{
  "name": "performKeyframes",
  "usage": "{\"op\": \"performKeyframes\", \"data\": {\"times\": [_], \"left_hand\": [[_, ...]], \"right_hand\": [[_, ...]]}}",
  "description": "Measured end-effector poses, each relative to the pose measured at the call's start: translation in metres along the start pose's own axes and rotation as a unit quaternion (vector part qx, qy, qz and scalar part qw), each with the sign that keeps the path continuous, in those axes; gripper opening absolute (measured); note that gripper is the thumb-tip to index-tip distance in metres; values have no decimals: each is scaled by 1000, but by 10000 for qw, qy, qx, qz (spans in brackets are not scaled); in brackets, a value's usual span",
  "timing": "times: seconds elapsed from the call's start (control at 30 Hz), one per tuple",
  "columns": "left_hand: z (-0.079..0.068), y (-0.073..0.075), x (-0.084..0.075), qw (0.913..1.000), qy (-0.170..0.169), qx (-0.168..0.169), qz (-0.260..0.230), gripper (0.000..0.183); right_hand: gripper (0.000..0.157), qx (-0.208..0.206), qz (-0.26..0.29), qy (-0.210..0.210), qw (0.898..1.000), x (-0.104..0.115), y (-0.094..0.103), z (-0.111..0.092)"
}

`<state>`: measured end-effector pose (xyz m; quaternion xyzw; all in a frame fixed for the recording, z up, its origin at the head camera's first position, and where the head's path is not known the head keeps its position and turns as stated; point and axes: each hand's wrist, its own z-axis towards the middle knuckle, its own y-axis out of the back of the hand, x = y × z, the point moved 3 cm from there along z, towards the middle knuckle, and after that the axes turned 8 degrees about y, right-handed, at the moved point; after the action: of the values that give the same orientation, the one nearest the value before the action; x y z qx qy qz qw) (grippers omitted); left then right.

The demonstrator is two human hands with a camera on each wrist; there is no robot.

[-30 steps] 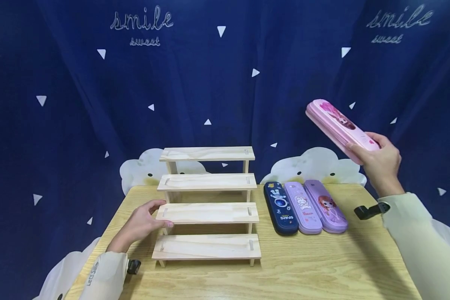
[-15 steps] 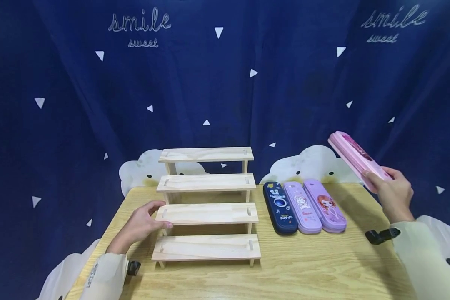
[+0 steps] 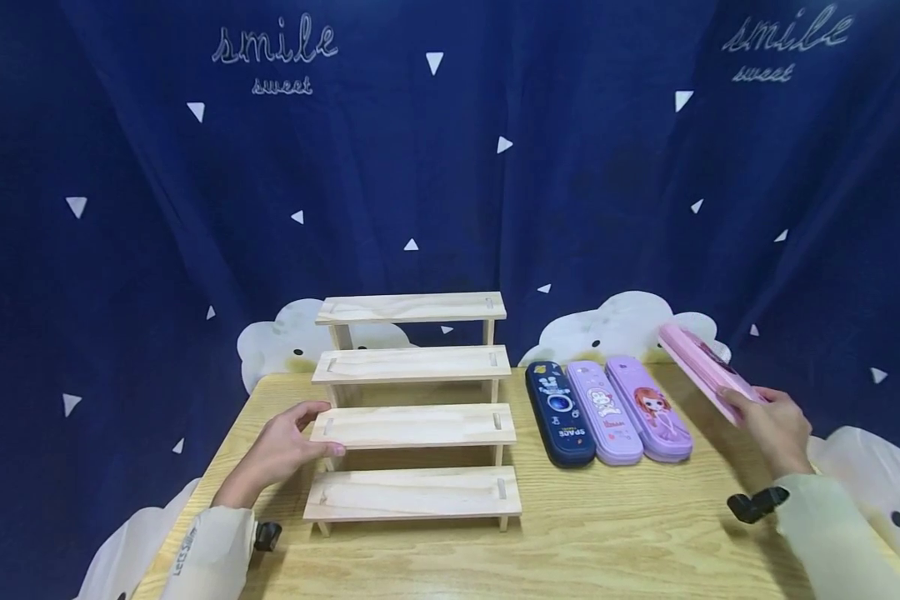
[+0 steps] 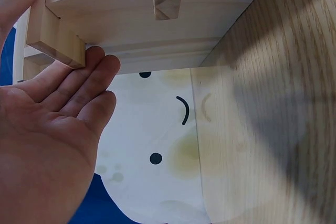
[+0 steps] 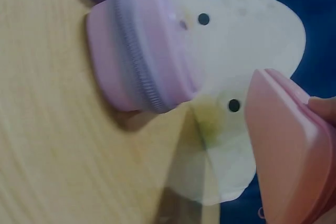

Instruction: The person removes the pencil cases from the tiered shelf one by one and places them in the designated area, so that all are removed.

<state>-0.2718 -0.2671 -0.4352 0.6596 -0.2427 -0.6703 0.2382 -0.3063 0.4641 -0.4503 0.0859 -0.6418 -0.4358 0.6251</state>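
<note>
My right hand (image 3: 782,427) grips the near end of a pink pencil case (image 3: 692,363), held tilted over the right side of the table. In the right wrist view the pink pencil case (image 5: 286,156) fills the lower right, a fingertip on its edge. My left hand (image 3: 285,446) holds the left end of a stepped wooden display rack (image 3: 412,426) at its second step from the bottom. The left wrist view has the fingers (image 4: 86,85) against the rack's side wood, with the thumb on the opposite side.
A navy space pencil case (image 3: 560,417), a lilac pencil case (image 3: 606,414) and a purple pencil case with a doll print (image 3: 651,410) lie side by side right of the rack. Behind the wooden table (image 3: 570,542) hangs a blue curtain (image 3: 390,167) with white clouds.
My right hand has brought the pink pencil case down towards the table, first rightward, then slightly back left. My left hand stays on the rack, and the three other cases have not moved.
</note>
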Motion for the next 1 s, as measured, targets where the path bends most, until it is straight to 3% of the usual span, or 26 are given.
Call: {"op": "performKeyframes", "data": {"times": [0.27,0.6,0.7,1.0], "left_hand": [[-1,1,0,10000,-9,-10,62,84],[1,1,0,10000,-25,11,18,84],[2,1,0,10000,-38,-6,4,84],[1,0,2,10000,-24,-14,-38,83]], "right_hand": [[95,500,-325,-228,9980,-11,-13,-1],[101,767,-106,-715,9944,-16,-26,-5],[98,906,-292,-630,9935,-16,-27,-5],[85,1073,-1195,269,9867,-18,-34,2]]}}
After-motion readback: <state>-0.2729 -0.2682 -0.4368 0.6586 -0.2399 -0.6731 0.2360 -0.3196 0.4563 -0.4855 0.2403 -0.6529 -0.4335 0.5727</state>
